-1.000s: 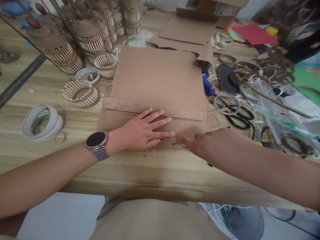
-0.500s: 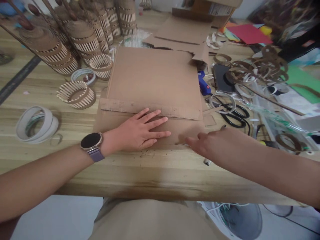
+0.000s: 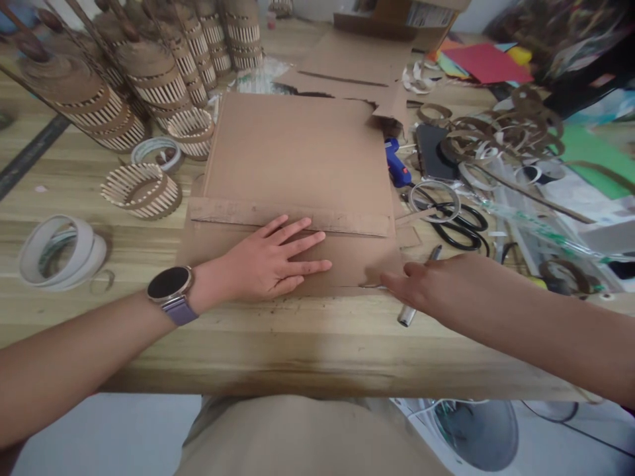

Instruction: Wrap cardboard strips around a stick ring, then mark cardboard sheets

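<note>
A large cardboard sheet (image 3: 297, 152) lies on the wooden table, with a cardboard strip (image 3: 347, 219) across its lower part. My left hand (image 3: 278, 261) rests flat near the strip's lower edge, fingers spread on the cardboard. At the lower right corner of the cardboard is my right hand (image 3: 421, 284), its fingers closed round a thin tool that looks like a cutter; the tip touches the cardboard near its front edge. A silver pen-like object (image 3: 407, 316) lies partly under my right hand.
Stick-covered bottles (image 3: 153, 79), round stick baskets (image 3: 143, 192) and tape rolls (image 3: 62, 251) stand on the left. To the right are a blue glue gun (image 3: 397, 164), black scissors (image 3: 461, 228), a phone (image 3: 436, 152) and curled cardboard strips (image 3: 501, 132).
The view has shifted slightly. My right hand has moved a little to the right along the cardboard's front edge, and more of the silver object shows. My left hand stays flat.
</note>
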Tool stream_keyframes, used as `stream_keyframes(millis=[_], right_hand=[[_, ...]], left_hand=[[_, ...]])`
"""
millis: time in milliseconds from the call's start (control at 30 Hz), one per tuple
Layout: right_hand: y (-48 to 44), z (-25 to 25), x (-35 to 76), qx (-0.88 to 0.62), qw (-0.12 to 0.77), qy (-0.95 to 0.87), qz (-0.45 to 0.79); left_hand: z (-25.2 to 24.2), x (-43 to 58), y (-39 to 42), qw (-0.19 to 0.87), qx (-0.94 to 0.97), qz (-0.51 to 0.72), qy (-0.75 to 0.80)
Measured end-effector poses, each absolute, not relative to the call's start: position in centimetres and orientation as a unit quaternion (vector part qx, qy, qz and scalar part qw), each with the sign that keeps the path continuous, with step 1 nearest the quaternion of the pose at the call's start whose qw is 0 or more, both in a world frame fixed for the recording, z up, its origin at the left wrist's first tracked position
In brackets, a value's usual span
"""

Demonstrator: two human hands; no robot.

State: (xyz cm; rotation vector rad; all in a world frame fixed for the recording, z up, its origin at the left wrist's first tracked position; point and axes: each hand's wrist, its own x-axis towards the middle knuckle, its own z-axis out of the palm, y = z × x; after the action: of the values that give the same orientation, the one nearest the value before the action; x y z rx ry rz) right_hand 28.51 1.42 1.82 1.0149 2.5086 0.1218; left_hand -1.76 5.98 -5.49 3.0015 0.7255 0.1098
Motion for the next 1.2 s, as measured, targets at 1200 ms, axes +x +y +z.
stream_keyframes(millis=[1200], right_hand=[[1.0, 0.9, 35.2, 0.333, 0.254, 0.902, 0.103]], left_hand=[[-5.9, -1.9, 6.0, 0.013, 0.972, 0.049, 0.228]])
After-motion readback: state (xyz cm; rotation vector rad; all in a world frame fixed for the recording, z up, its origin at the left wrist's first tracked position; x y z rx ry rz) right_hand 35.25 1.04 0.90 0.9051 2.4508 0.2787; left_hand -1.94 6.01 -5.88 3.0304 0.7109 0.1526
